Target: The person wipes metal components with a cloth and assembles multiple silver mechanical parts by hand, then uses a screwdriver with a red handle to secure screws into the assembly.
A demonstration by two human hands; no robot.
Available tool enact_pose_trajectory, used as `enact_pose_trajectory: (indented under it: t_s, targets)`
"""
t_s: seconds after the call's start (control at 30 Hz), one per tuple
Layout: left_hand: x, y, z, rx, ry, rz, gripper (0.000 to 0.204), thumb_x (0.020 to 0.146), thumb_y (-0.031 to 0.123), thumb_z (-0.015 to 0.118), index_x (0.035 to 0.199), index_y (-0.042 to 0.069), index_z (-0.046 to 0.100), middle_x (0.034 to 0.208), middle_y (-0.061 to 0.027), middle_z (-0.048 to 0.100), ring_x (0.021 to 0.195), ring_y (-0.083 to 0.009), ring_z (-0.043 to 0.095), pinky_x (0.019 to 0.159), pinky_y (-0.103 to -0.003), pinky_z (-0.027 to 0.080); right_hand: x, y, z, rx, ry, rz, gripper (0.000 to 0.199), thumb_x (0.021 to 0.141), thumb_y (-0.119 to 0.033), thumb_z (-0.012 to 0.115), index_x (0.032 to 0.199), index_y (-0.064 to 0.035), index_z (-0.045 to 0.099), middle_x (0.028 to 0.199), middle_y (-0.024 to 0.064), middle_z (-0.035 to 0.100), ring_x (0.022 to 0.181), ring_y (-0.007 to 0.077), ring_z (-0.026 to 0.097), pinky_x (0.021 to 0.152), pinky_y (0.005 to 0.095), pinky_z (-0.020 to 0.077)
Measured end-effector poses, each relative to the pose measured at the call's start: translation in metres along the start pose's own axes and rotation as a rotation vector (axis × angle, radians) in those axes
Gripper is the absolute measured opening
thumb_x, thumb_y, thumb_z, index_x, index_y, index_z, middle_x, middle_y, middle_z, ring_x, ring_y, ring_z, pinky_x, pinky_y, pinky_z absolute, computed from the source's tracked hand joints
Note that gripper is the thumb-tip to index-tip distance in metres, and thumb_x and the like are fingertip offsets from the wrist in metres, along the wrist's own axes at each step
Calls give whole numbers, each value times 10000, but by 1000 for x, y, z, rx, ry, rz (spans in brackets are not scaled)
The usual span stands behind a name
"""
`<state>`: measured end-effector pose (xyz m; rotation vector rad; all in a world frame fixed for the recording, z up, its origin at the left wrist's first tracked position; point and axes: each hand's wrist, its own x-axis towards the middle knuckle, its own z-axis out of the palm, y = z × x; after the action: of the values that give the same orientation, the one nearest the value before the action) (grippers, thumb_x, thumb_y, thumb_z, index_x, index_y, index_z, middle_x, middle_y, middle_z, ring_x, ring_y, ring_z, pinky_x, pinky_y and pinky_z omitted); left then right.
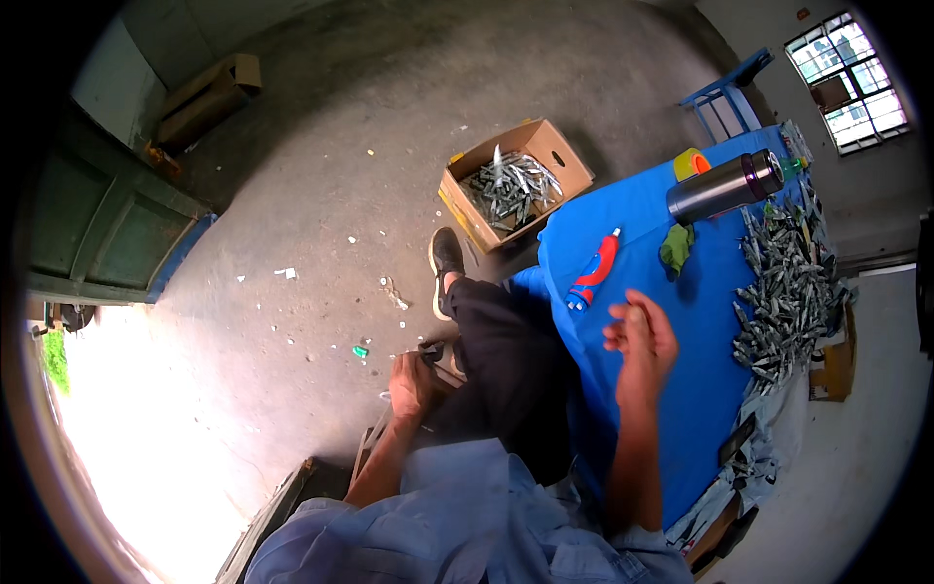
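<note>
My left hand point(411, 386) is low beside my left knee, fingers curled closed. A small dark thing point(431, 350) shows at its fingertips, too unclear to name. Over the blue-covered table point(691, 360), my right hand point(642, 336) is raised with thumb and fingers pressed together; whatever they pinch, if anything, is too small to see. Nearest to it on the cloth lies a curved red and blue hand tool point(598, 268) with a pale tip. A crumpled green cloth or glove point(675, 249) rests farther right.
Many thin silvery pieces are heaped in a pile point(788, 292) along the table's right side. A steel flask point(720, 192) lies by a yellow tape roll point(691, 164). On the floor, a cardboard box point(574, 165) holds similar pieces. A blue stool point(725, 97) stands beyond.
</note>
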<state>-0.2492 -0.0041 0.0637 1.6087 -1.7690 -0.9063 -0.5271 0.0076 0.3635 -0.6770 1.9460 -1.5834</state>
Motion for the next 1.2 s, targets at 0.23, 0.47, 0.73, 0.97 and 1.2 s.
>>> enact_pose_trajectory:
  t_s: [0.23, 0.47, 0.73, 0.97, 1.2]
  targets:
    - [-1, 2, -5, -1, -21, -2, 69, 936, 79, 630, 989, 36, 618, 970, -200, 646, 941, -448, 624, 817, -520, 521, -24, 60, -98, -310, 245, -12, 259, 1059, -140, 619, 1258, 10, 690, 986, 79, 752, 757, 114, 669, 632, 241, 535]
    - [-5, -48, 13, -31, -84, -100, 124, 1009, 162, 632, 966, 52, 596, 915, -150, 617, 853, -348, 598, 786, -458, 512, -38, 111, -119, -538, 314, -175, 222, 1027, -142, 662, 1190, -3, 718, 950, 81, 743, 797, 159, 688, 718, 307, 566]
    - [9, -43, 11, 110, -97, 23, 240, 1082, 211, 508, 1084, 12, 642, 1049, -253, 675, 990, -489, 641, 844, -540, 511, -35, 93, -108, -545, 376, -299, 196, 982, -141, 670, 1143, -50, 734, 1036, 176, 758, 881, 343, 745, 778, 400, 588]
    - [41, -74, -2, 367, -80, 64, 296, 1069, 216, 508, 1108, -20, 683, 995, -266, 733, 930, -480, 708, 794, -544, 560, -42, 89, -110, -398, 372, -280, 190, 990, -145, 663, 1145, -66, 740, 1070, 162, 768, 916, 336, 756, 800, 393, 592]
    - [77, -37, -42, 87, 2, -104, 415, 1088, 325, 505, 1147, -37, 701, 866, -166, 724, 556, -225, 646, 463, -342, 497, -41, 90, -113, -232, 298, -156, 219, 1008, -174, 663, 1178, -50, 725, 1058, 163, 767, 887, 290, 759, 770, 376, 587]
